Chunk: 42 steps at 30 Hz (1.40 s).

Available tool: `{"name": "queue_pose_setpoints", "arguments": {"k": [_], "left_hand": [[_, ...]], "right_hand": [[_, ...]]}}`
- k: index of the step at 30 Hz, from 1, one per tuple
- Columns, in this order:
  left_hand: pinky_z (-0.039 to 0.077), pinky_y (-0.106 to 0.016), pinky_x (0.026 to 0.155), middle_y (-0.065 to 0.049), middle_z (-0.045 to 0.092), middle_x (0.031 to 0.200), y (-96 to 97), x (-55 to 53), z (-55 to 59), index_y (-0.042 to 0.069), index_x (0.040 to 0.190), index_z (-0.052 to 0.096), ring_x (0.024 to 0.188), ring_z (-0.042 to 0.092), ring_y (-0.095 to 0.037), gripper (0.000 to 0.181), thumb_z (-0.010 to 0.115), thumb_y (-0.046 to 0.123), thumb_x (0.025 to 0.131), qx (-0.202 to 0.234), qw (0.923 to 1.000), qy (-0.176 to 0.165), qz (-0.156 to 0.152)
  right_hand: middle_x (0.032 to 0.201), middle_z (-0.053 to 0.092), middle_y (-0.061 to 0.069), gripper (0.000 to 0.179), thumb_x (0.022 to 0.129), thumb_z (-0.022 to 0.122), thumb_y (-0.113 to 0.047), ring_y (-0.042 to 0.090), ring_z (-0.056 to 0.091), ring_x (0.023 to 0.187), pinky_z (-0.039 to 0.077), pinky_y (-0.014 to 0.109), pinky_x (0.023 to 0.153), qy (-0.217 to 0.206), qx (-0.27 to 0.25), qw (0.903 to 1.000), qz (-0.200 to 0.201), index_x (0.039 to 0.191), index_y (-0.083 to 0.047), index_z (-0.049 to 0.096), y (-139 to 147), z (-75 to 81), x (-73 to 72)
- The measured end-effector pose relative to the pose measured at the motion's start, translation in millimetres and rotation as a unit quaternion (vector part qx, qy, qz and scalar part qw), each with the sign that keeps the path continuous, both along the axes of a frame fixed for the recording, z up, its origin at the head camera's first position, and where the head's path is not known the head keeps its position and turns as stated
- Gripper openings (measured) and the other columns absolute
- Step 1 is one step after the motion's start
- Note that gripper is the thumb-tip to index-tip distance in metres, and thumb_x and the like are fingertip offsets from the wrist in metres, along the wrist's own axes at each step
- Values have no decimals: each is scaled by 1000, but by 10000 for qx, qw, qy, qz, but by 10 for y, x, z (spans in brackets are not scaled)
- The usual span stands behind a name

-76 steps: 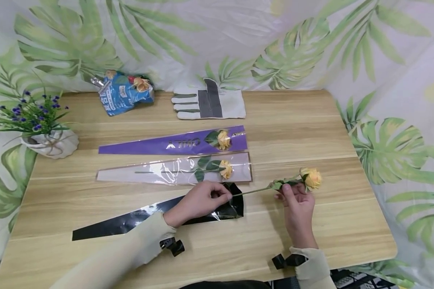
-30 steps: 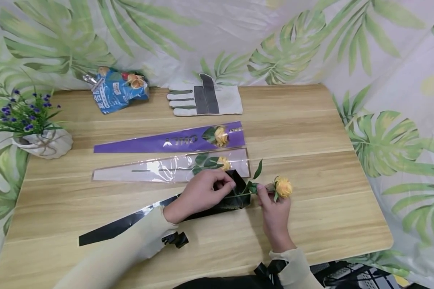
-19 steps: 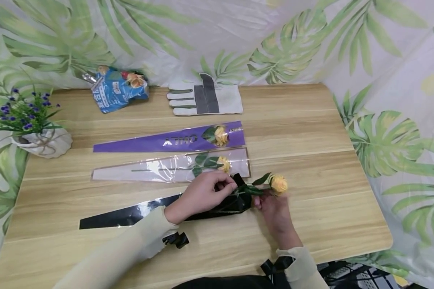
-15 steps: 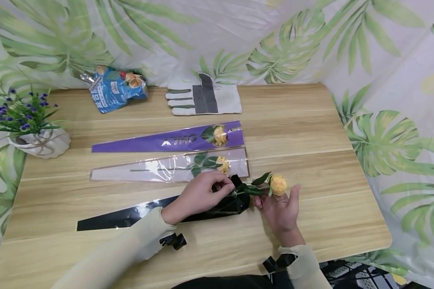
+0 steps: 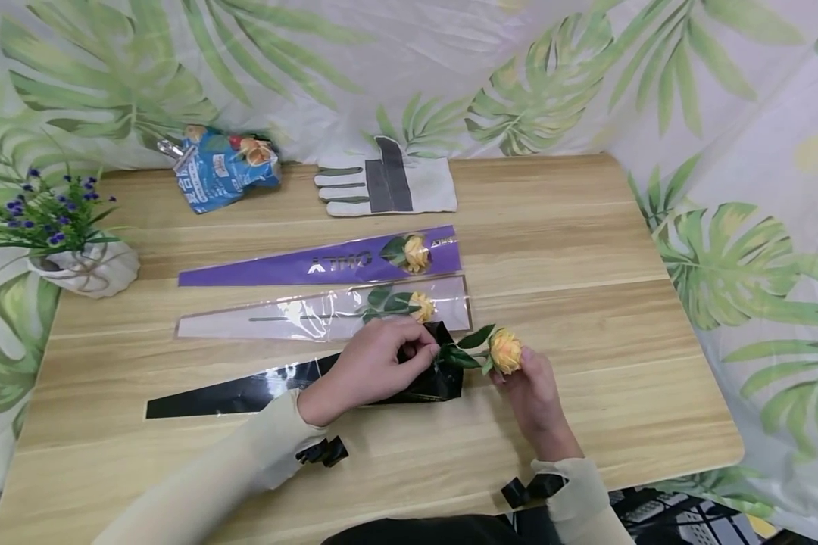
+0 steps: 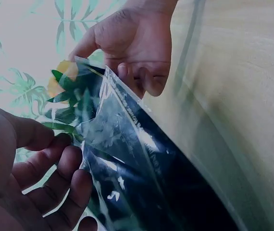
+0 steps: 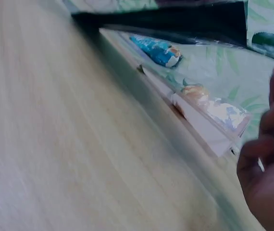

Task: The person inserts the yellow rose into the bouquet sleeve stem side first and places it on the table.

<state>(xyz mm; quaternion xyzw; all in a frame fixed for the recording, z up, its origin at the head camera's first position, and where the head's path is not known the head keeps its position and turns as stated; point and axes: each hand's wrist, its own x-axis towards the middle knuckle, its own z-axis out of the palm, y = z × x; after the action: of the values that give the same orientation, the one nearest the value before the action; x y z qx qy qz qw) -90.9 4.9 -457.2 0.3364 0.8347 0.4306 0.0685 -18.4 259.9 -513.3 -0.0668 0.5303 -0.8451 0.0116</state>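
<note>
A black tapered flower sleeve with a clear front lies slantwise, its wide mouth to the right. My left hand pinches the sleeve's mouth edge between thumb and forefinger, its other fingers loosely bent in the left wrist view. A yellow rose has its stem inside the sleeve, while its bloom and several green leaves stick out of the mouth. My right hand holds the rose by the bloom, thumb at its right side and fingers underneath. The stem's lower part is hidden behind the black film and my left hand.
Behind lie a pale pink sleeve and a purple sleeve, each with a yellow rose. Farther back are a grey-white work glove and a blue pouch. A white flowerpot stands at the left edge.
The right hand has brought the rose leftward, its stem sliding into the black sleeve. Its fingers spread briefly about half a second ago and now hold the bloom. The left hand keeps its pinch.
</note>
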Motion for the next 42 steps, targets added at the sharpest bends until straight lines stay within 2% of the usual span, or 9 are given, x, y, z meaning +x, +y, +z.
{"name": "queue_pose_setpoints", "arguments": {"k": [5,8,12,16,20,27,31,36,42], "left_hand": [[47,-28,68,16,59,78,1,4,22,20,90,74,70,56,-6,10,66,23,97,74,9999,19,98],[47,-31,75,16,57,76,34,16,19,20,89,74,68,56,-7,11,66,22,97,30,9997,243,66],[45,-36,88,16,55,75,76,33,15,21,88,73,69,54,-8,12,65,23,96,-103,9981,609,66],[43,-38,91,16,55,75,87,42,23,21,87,72,71,55,-9,11,66,24,96,-186,9972,709,123],[43,-39,90,16,54,75,94,40,32,21,87,72,71,55,-10,10,67,24,95,-217,9971,714,123],[43,-38,90,16,56,75,130,71,55,22,85,71,73,54,-9,9,69,22,93,-239,9969,741,83],[42,-38,91,16,56,76,146,85,66,22,86,71,74,54,-9,9,67,21,94,-251,9968,755,86],[43,-38,91,16,57,76,142,86,71,22,84,71,75,55,-9,9,68,21,93,-219,9969,750,117],[43,-40,95,16,58,77,149,77,71,21,85,70,77,56,-7,10,67,23,94,-167,9976,665,66]], "right_hand": [[78,65,1,37,107,41,-18,13,54,66,46,25,63,-290,472,9958,-735,95,-12,76,-3,63,10],[75,64,1,34,105,47,-15,12,52,64,44,24,59,-402,844,9914,-917,88,-11,75,-19,94,8],[68,54,9,30,103,52,-8,17,47,62,42,27,59,-328,1341,9887,-580,77,-2,66,-34,85,-7],[68,48,18,25,102,53,-2,22,45,62,41,30,58,-171,1612,9865,-239,80,-3,65,-28,60,-14],[74,57,12,19,102,56,-3,16,50,65,44,27,59,-152,1588,9868,-271,92,-8,72,-8,64,-8],[97,70,8,13,98,63,1,13,64,82,54,25,72,-43,1915,9815,68,108,7,69,-27,73,-19],[95,69,11,15,96,66,2,15,64,81,53,24,72,-39,2290,9734,-79,109,9,67,-62,86,-21],[96,67,16,16,94,69,1,18,63,80,54,26,71,-40,2312,9723,-348,109,7,66,-91,105,-23],[91,66,16,17,90,72,5,21,62,76,52,25,66,183,2578,9653,-377,107,3,68,-110,104,-31]]}}
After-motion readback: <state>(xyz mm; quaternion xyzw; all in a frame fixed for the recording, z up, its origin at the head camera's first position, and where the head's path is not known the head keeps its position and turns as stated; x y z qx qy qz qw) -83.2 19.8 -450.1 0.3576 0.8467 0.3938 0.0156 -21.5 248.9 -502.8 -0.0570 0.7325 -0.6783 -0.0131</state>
